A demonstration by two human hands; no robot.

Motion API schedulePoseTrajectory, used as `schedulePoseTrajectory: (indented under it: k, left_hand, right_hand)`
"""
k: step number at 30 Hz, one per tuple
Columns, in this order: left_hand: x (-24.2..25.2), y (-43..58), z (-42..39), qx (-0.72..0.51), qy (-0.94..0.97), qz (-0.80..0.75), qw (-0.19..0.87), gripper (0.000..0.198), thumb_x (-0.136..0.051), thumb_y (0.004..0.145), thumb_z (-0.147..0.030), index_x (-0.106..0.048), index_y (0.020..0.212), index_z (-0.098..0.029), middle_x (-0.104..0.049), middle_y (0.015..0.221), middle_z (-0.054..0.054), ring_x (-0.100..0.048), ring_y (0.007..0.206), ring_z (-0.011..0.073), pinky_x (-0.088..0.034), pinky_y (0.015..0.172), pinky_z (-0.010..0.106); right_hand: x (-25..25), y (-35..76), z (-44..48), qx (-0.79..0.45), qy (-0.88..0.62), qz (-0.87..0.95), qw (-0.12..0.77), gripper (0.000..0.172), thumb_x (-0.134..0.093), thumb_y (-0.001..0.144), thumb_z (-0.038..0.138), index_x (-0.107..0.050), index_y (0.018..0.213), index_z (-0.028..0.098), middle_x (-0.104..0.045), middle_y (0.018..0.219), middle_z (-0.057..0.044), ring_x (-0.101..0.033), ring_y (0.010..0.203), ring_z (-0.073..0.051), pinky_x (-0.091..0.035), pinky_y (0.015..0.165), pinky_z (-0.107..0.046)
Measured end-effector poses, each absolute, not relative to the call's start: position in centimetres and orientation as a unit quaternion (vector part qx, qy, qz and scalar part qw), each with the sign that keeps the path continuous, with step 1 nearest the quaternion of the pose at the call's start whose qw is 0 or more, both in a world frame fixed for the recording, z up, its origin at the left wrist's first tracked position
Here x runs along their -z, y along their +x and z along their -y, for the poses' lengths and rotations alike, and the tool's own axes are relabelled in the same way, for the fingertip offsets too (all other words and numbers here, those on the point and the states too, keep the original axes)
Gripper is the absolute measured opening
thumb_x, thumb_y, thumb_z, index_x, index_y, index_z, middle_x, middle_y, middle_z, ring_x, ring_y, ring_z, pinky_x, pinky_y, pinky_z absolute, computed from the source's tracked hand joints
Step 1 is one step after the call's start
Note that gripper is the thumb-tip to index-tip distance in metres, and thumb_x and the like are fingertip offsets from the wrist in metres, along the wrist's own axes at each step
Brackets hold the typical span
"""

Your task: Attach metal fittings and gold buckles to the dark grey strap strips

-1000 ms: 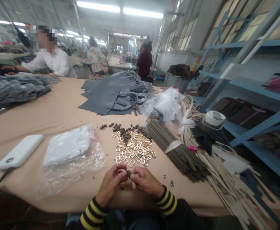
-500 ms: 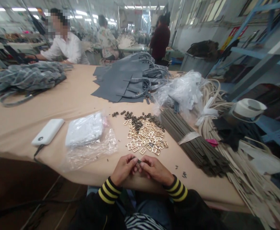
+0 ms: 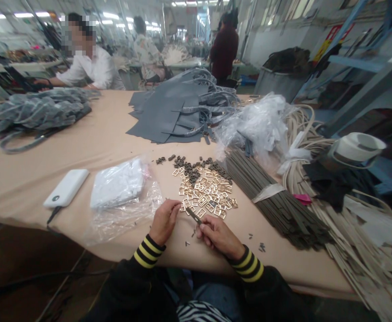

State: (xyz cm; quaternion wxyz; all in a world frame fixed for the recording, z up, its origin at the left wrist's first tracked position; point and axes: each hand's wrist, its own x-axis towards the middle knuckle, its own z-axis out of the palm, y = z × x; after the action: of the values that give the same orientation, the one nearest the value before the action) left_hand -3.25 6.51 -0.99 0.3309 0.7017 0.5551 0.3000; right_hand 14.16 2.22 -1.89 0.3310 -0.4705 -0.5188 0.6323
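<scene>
My right hand (image 3: 217,235) grips a short, dark olive strap (image 3: 193,215) with a slot in it, its free end pointing up and left over the table. My left hand (image 3: 165,221) is closed in a pinch at the near left edge of a pile of gold rectangular buckles (image 3: 204,201). Its fingertips meet at a gold buckle (image 3: 183,207) there; they partly cover it. Behind the buckles lie small dark olive loops (image 3: 191,172). A few dark scraps (image 3: 187,243) are on the table between my hands.
Right of the pile lies a tied bundle of dark strips (image 3: 276,205), with beige strips (image 3: 360,259) beyond. A clear plastic bag with white contents (image 3: 118,183) and a white power bank (image 3: 66,188) are at left. Grey pieces (image 3: 172,107) lie behind. Several people are farther back.
My hands have come apart. The left moved up and left to the buckles; the right keeps the olive strap, which now shows at greater length. Dark scraps now show on the table between them.
</scene>
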Motion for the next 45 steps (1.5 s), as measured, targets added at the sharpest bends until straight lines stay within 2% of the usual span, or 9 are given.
schedulePoseTrajectory:
  k: [3,7,12,17,21,25,29,40,45]
  left_hand:
    - [1.1,-3.3,-7.8,-0.229,0.772,-0.545,0.232,0.016,-0.040,0.077,-0.020,-0.055,0.081,-0.015,-0.053,0.081,0.006,-0.051,0.076,0.0164,-0.041,0.072,0.029]
    - [0.9,-2.8,-9.1,-0.101,0.788,-0.560,0.235,0.013,-0.042,0.075,-0.017,-0.054,0.079,-0.015,-0.048,0.079,0.005,-0.050,0.071,0.0157,-0.041,0.069,0.028]
    - [0.2,-2.6,-10.6,-0.071,0.790,-0.545,0.272,0.008,-0.049,0.065,-0.009,-0.052,0.069,-0.015,-0.044,0.069,0.000,-0.045,0.061,0.0127,-0.037,0.061,0.026]
    - [-0.4,-2.8,-11.4,-0.082,0.776,-0.534,0.325,0.014,-0.054,0.056,-0.007,-0.044,0.056,-0.017,-0.040,0.054,-0.005,-0.038,0.051,0.0091,-0.033,0.051,0.022]
    - [-0.6,-3.0,-10.2,-0.100,0.754,-0.525,0.381,0.012,-0.053,0.062,-0.017,-0.042,0.058,-0.017,-0.041,0.048,-0.007,-0.040,0.045,0.0078,-0.034,0.046,0.020]
    - [-0.1,-3.1,-7.9,-0.191,0.599,-0.521,0.577,0.017,-0.050,0.070,-0.029,-0.045,0.065,-0.015,-0.051,0.052,-0.004,-0.048,0.043,0.0065,-0.040,0.045,0.019]
    - [0.1,-2.6,-5.6,-0.280,0.434,-0.505,0.692,0.028,-0.063,0.062,-0.036,-0.051,0.064,-0.012,-0.058,0.056,-0.001,-0.053,0.049,0.0054,-0.044,0.049,0.016]
    - [0.7,-1.4,-2.6,-0.275,0.368,-0.485,0.744,0.037,-0.053,0.069,-0.047,-0.052,0.061,-0.011,-0.055,0.044,-0.001,-0.049,0.033,0.0049,-0.038,0.032,0.013]
    - [1.1,-1.1,-1.9,-0.277,0.418,-0.492,0.712,0.035,-0.053,0.069,-0.046,-0.051,0.062,-0.011,-0.054,0.045,-0.002,-0.048,0.034,0.0050,-0.040,0.035,0.014]
  right_hand:
    - [2.3,14.0,-2.4,-0.635,-0.474,0.496,0.354,0.012,-0.042,0.076,0.026,-0.045,0.072,0.015,-0.056,0.063,0.002,-0.040,0.037,-0.003,-0.034,0.036,-0.016]
    - [2.8,14.0,-2.4,-0.643,-0.470,0.485,0.361,0.009,-0.042,0.076,0.024,-0.044,0.073,0.016,-0.056,0.063,0.002,-0.040,0.037,-0.003,-0.035,0.036,-0.016]
    - [2.9,14.0,-2.3,-0.634,-0.474,0.501,0.350,0.011,-0.041,0.077,0.024,-0.045,0.072,0.016,-0.056,0.060,0.002,-0.039,0.036,-0.003,-0.034,0.036,-0.016]
    - [2.9,13.9,-2.3,-0.626,-0.480,0.502,0.355,0.011,-0.041,0.077,0.025,-0.045,0.072,0.016,-0.053,0.054,0.004,-0.040,0.036,-0.004,-0.034,0.037,-0.016]
    - [2.4,13.9,-2.3,-0.618,-0.492,0.504,0.349,0.010,-0.041,0.076,0.022,-0.045,0.070,0.016,-0.050,0.050,0.005,-0.036,0.035,-0.004,-0.031,0.036,-0.016]
    - [1.6,14.0,-2.3,-0.560,-0.501,0.554,0.358,0.014,-0.047,0.074,0.023,-0.049,0.063,0.015,-0.054,0.057,0.002,-0.041,0.044,-0.006,-0.034,0.045,-0.019]
    - [1.0,13.7,-2.1,-0.540,-0.501,0.579,0.348,0.016,-0.050,0.072,0.026,-0.053,0.061,0.015,-0.049,0.051,0.003,-0.041,0.048,-0.008,-0.034,0.050,-0.021]
    - [0.7,13.3,-1.2,-0.546,-0.488,0.583,0.352,0.018,-0.055,0.070,0.032,-0.053,0.066,0.014,-0.052,0.060,0.002,-0.046,0.058,-0.010,-0.037,0.057,-0.022]
    - [1.0,13.4,-1.0,-0.539,-0.503,0.585,0.339,0.019,-0.053,0.072,0.032,-0.054,0.068,0.013,-0.051,0.060,0.002,-0.045,0.058,-0.010,-0.037,0.057,-0.022]
